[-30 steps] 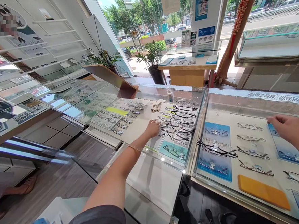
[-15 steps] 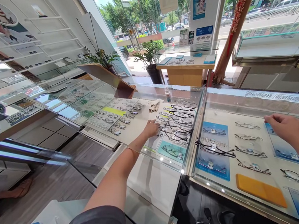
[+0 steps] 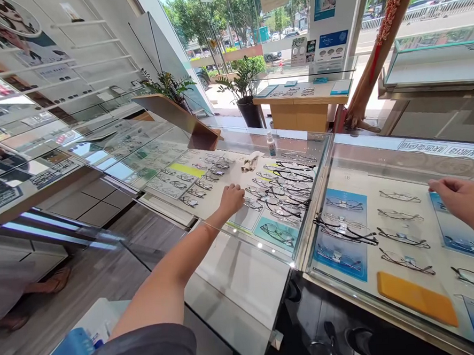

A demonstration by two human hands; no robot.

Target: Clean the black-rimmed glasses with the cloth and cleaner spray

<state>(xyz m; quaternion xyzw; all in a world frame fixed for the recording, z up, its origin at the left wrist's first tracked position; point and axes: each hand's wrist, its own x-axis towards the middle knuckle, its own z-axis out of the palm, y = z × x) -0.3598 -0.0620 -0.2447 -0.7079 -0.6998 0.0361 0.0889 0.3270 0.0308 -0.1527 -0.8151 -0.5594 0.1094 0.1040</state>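
Observation:
My left hand (image 3: 232, 199) is over the display case, its fingers curled and closed. It is just left of a dense group of eyeglasses (image 3: 283, 185); whether anything small is inside its fingers is hidden. Further left, rows of eyeglasses (image 3: 197, 188) lie beside a yellow-green strip (image 3: 186, 170). Beyond the hand are a crumpled cloth (image 3: 250, 161) and a small spray bottle (image 3: 271, 144). At the right, my right hand (image 3: 461, 198) is above the other case with thumb and fingers pinched together, nothing visible in them. Below it, eyeglasses (image 3: 466, 243) lie on a blue card.
An orange case (image 3: 417, 297) lies among eyeglass frames in the right-hand display. A slanted wooden stand (image 3: 181, 119) rises at the back left. Potted plants (image 3: 242, 86) stand near the window. Another person's foot (image 3: 50, 280) shows at the lower left.
My left hand has drawn back slightly to the left, away from the dense eyeglasses, its fingers staying curled. The view has shifted a little; my right hand keeps its pinched shape.

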